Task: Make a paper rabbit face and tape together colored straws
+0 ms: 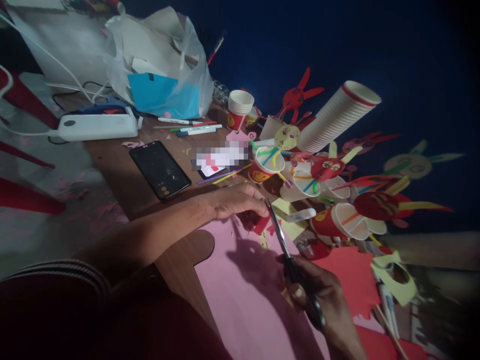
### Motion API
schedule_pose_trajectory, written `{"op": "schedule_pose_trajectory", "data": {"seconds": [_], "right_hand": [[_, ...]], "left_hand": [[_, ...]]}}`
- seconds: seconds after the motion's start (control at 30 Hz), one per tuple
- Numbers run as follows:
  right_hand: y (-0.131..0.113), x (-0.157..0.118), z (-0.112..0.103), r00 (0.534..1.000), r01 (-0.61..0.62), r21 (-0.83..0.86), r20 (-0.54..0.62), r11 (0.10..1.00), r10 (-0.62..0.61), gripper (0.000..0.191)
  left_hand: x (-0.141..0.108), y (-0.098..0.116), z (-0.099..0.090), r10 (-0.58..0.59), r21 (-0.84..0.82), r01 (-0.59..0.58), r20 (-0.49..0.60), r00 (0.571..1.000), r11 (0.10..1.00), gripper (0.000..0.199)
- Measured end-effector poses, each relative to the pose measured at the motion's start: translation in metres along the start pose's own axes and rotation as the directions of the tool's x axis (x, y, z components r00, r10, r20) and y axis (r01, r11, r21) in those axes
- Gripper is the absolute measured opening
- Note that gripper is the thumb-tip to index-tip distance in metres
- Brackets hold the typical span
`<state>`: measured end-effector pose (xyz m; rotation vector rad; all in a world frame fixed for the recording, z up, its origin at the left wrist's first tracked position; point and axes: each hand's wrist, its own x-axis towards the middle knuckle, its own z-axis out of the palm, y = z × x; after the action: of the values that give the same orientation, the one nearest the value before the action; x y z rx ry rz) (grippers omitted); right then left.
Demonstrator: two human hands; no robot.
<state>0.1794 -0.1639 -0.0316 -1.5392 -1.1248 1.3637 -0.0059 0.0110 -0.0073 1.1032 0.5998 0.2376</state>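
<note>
My right hand (322, 295) is wrapped round the black handles of a pair of scissors (278, 227), whose blades point up and away toward my left fingertips. The blades look closed or nearly so. My left hand (240, 200) pinches a small piece of red paper (261, 226) just left of the blade tips. Both hands are over a large sheet of pink paper (240, 285) with a rounded cutout at its left edge. Beneath the left hand lie yellow scraps with drawn marks. A yellow paper sheet (290, 227) lies beyond the scissors.
Paper cups (262, 165) with paper animal faces on straws line the right side, near a tall cup stack (339, 117). Two phones, a dark one (160, 170) nearer, several markers (198, 131), a power strip (98, 127) and a plastic bag (165, 60) lie farther off. Red paper (348, 280) is at right.
</note>
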Motion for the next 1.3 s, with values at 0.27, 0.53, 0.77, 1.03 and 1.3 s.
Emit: {"op": "schedule_pose_trajectory", "data": {"seconds": [0.27, 0.53, 0.77, 1.03, 1.3], "right_hand": [[-0.004, 0.000, -0.004, 0.998, -0.030, 0.030, 0.061, 0.999, 0.028, 0.038], [-0.008, 0.000, -0.009, 0.999, -0.006, -0.016, 0.044, 1.000, 0.007, 0.038], [-0.019, -0.017, -0.033, 0.994, 0.028, -0.163, -0.100, 0.986, -0.045, 0.046], [0.005, -0.067, -0.072, 0.929, -0.023, -0.611, -0.306, 0.791, -0.209, 0.048], [0.060, -0.121, -0.096, 0.806, -0.301, -0.663, -0.561, 0.685, -0.189, 0.041]], "left_hand": [[0.001, 0.001, 0.000, -0.047, 0.005, 0.047, -0.018, 0.999, 0.999, 0.008], [0.002, -0.002, -0.004, -0.041, 0.000, 0.041, 0.049, 0.998, 0.999, 0.005], [-0.002, -0.001, -0.001, 0.046, 0.099, -0.052, 0.063, 0.997, 0.994, 0.013], [0.004, -0.008, 0.005, 0.118, 0.283, -0.080, -0.121, 0.986, 0.956, 0.016], [0.009, -0.020, 0.003, 0.113, 0.359, -0.019, -0.243, 0.963, 0.933, 0.019]]}}
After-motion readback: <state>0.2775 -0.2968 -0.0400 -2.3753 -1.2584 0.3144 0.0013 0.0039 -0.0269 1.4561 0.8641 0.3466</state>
